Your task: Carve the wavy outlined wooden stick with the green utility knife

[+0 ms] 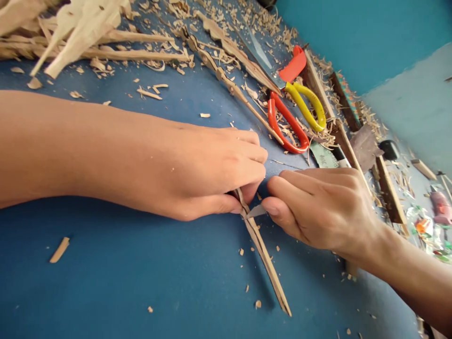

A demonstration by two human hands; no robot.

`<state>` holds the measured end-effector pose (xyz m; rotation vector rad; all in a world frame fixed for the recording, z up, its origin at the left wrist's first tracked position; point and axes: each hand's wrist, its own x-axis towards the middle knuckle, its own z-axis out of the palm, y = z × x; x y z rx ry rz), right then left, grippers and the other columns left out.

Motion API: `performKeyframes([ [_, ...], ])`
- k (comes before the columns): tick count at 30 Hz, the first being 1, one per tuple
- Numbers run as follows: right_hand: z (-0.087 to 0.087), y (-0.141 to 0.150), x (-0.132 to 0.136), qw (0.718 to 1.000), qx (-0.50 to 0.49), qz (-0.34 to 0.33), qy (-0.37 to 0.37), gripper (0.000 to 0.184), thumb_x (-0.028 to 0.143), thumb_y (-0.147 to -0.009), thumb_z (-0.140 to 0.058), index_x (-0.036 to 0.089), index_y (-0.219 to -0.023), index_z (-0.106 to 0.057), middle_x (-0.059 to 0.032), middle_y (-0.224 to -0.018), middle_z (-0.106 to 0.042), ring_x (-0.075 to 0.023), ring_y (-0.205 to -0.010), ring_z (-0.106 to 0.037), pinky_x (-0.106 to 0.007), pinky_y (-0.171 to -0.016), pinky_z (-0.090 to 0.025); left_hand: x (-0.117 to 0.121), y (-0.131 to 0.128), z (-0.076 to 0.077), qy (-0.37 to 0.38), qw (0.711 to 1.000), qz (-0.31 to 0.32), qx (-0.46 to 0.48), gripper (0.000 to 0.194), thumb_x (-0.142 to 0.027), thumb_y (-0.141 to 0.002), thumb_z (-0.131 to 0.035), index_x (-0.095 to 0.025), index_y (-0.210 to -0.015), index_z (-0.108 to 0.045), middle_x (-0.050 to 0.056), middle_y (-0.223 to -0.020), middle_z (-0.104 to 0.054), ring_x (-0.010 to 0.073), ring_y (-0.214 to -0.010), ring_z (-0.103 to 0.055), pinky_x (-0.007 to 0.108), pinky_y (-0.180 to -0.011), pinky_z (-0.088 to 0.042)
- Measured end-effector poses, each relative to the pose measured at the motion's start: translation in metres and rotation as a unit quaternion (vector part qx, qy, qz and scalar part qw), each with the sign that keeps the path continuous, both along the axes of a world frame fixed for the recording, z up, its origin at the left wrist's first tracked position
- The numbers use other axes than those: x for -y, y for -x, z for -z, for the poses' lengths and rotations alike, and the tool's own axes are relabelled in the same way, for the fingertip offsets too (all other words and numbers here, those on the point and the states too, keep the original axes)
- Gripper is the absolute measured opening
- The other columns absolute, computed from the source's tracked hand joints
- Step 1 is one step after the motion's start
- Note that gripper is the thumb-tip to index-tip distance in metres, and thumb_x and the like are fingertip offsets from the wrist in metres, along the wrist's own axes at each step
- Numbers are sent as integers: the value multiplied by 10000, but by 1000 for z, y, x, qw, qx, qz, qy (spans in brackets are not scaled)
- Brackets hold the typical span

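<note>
My left hand (226, 165) is closed round the upper part of a thin carved wooden stick (265, 259), whose lower end slants down toward the front. A dark line runs along the stick's length. In my closed right hand (318, 202) is a small knife; only its pointed blade (257, 211) shows, its handle hidden by the fingers. The blade's tip touches the stick just below my left thumb. Small wood chips (258, 304) lie around the stick on the blue table (141, 268).
Scissors (296, 117) with red and yellow handles lie beyond my hands, beside two wavy carved sticks (229, 84). Several pale wooden pieces (84, 33) are piled at the back left. Wooden strips (348, 141), shavings, a marker (342, 157) and sandpaper (365, 146) lie at the right.
</note>
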<state>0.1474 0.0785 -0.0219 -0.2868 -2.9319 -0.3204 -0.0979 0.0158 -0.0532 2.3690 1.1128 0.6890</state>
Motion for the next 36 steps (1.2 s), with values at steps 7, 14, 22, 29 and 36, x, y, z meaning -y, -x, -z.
performKeyframes([
  [7,-6,2,-6,998,46,-35,10,581,418,-1240,-326,237,-748,-576,36,-583,-479,-163,-498,-378,-364,-501,-231,-8,2,0,17,1000,22,-1,242,-468,-1104,-595,-259,-1029,-694,53,-1050,-716,324,-1297,-618,424,-1246,-442],
  [14,-7,6,-20,986,97,-71,114,598,369,-1243,-253,203,-843,-666,4,-666,-624,-154,-532,-412,-382,-563,-226,-33,13,-13,6,978,199,-68,193,-154,-1044,-679,-255,-879,-681,-16,-952,-684,234,-1014,-626,322,-974,-453],
  [22,-11,8,-25,978,124,-57,158,637,462,-1247,-259,193,-894,-717,1,-677,-628,-152,-540,-418,-386,-584,-223,-33,14,-7,-26,977,204,-58,229,-133,-1044,-619,-245,-849,-667,-4,-914,-664,240,-967,-593,334,-908,-436],
  [29,-18,1,-16,997,28,-56,55,578,612,-1158,-505,227,-743,-623,44,-599,-519,-143,-533,-385,-365,-585,-294,-29,18,-6,-21,980,194,-34,198,-158,-1093,-560,-248,-965,-680,7,-1026,-688,222,-1034,-616,306,-943,-439],
  [36,-22,-14,-4,993,-77,10,93,449,492,-1202,-435,196,-955,-667,-40,-777,-675,-179,-684,-546,-366,-715,-460,-29,19,-4,-29,979,198,-26,202,-165,-1130,-531,-253,-1000,-658,-23,-1073,-684,179,-1094,-628,246,-954,-443],
])
